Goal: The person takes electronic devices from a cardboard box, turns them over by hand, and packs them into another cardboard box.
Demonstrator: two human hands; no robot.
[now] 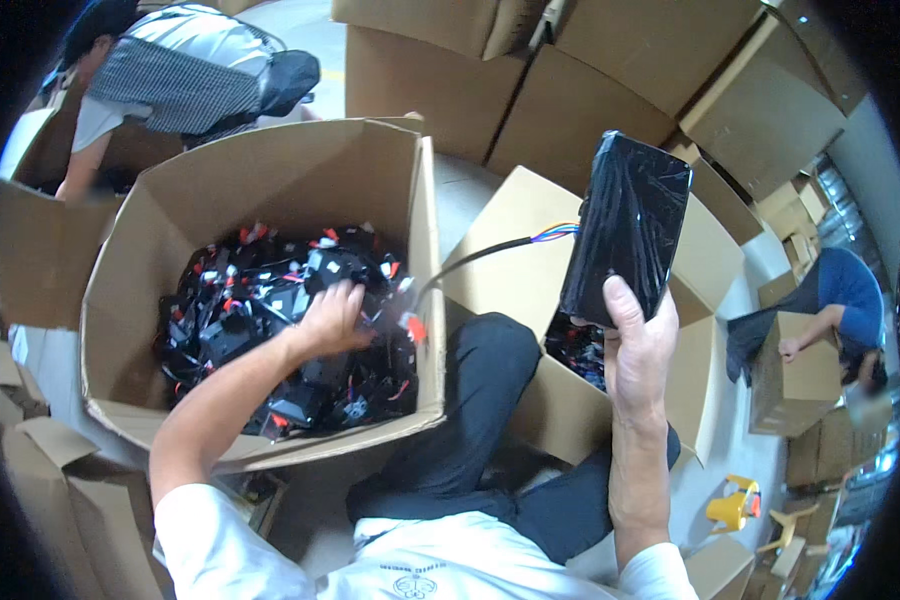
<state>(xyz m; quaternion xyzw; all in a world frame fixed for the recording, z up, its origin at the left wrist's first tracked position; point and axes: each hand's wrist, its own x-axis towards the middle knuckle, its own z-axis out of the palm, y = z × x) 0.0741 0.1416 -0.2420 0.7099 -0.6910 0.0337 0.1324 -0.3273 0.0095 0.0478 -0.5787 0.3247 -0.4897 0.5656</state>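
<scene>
In my right hand (642, 340) is a black rectangular pack (630, 225) wrapped in glossy film, held upright with my thumb across its lower face. Thin coloured wires leave its left side and run into a black cable (485, 249), which droops toward a large open carton (425, 200). A red tag (415, 327) hangs near the carton's right wall. My left hand (332, 318), somewhat blurred, is over a heap of black parts (225, 338) with wires and red and white connectors inside that carton. Its fingers look apart, with nothing seen in them.
Between my legs stands a second open carton (530, 400) with dark parts in it. Stacked cartons (590, 110) line the back. One person (185, 75) bends over a box at the upper left; another (850, 300) handles a carton at the right. A yellow stool (732, 507) is at the lower right.
</scene>
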